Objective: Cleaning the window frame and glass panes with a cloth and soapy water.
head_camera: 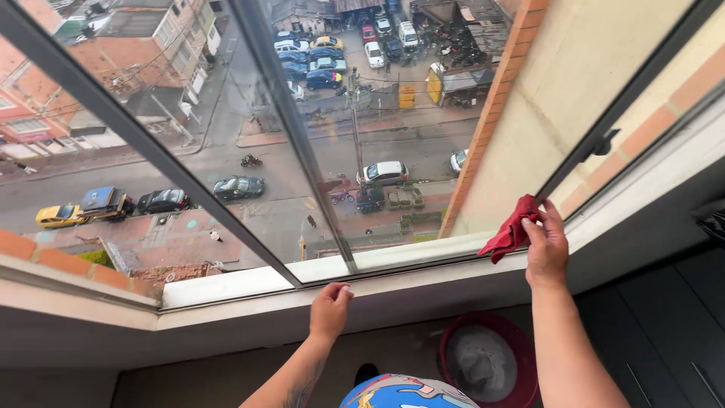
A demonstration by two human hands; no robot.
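A person leans toward a high window, both arms stretched up to its lower frame. The right hand (545, 245) pinches a crumpled red cloth (511, 233) between thumb and fingers, closed firmly on it, and presses it against the glass (423, 113) at the lower right corner of the pane, where the dark frame bar (604, 140) slants down to meet the sill (393, 283). The cloth hangs in folds to the left of the hand, its lower end touching the pale ledge along the bottom edge of the pane. The left hand (330, 308) rests on the sill near the middle of its front edge, fingers curled against it and holding nothing; how tightly it grips cannot be told from this angle. Below, on the floor between the two forearms, stands a red bucket (489, 363) with what appears to be cloudy grey water. A blue patterned object (404, 393) shows at the bottom edge of the view, its nature unclear. Through the glass lie a street with parked cars (238, 187) and brick buildings (143, 45) far beneath.
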